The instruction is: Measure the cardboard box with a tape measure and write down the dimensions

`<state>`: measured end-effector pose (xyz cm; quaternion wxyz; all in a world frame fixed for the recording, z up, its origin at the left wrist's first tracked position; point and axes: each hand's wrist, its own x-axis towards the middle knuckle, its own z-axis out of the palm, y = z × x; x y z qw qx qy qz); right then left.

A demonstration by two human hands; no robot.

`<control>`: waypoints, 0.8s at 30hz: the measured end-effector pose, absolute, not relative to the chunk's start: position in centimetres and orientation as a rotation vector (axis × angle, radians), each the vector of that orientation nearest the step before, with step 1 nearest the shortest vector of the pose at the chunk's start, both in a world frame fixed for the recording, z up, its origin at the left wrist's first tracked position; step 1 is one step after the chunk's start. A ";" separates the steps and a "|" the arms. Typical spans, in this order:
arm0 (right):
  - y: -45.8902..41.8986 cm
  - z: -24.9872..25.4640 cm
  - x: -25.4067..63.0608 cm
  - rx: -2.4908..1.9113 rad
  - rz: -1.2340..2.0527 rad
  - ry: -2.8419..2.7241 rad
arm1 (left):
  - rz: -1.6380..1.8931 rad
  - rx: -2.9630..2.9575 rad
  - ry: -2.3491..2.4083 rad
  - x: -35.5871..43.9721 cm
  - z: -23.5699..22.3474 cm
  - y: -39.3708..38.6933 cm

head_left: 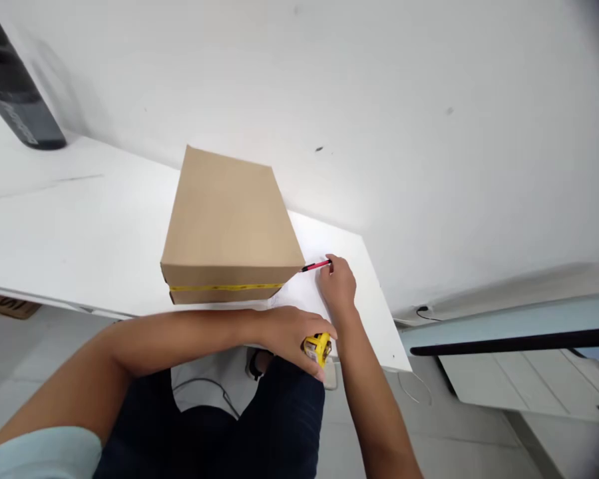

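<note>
A closed brown cardboard box (234, 213) stands on the white table (104, 246), with a thin yellow strip (219, 288) running along its near side. My left hand (287, 332) is closed around a yellow tape measure (317, 347) at the table's near edge. In my right hand (338, 286), to the right of the box, is a red and black pen (317, 265); its tip points left towards the box's near right corner. Under that hand lies white paper (299, 293) with faint marks, partly hidden by the box and my left hand.
A dark bottle-like container (20, 86) stands at the table's far left. The white wall (379, 133) rises behind the table. My legs (274, 419) are below the near edge, with a cable (204, 381) on the floor. Another cardboard piece (10, 306) shows at lower left.
</note>
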<state>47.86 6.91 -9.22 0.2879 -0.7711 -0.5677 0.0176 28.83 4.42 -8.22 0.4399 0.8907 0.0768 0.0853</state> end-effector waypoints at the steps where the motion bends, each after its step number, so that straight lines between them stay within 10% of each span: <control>1: 6.9 -9.3 47.6 -2.075 0.051 -1.508 | 0.235 2.228 0.194 28.8 -8.1 4.2; 9: 6.8 -8.2 48.1 -2.109 0.082 -1.382 | 0.842 2.411 -0.037 23.0 -11.3 -8.3; 15: -4.3 -7.6 45.4 -1.438 -0.015 -0.930 | 1.295 2.314 0.710 13.1 -16.1 -17.4; 21: -18.9 -14.5 31.0 -0.936 1.753 -1.038 | 1.143 2.344 0.866 9.9 -15.3 -17.0; 24: -20.9 -16.4 26.9 -0.831 1.926 -0.619 | 0.959 2.469 0.761 11.0 -14.6 -15.3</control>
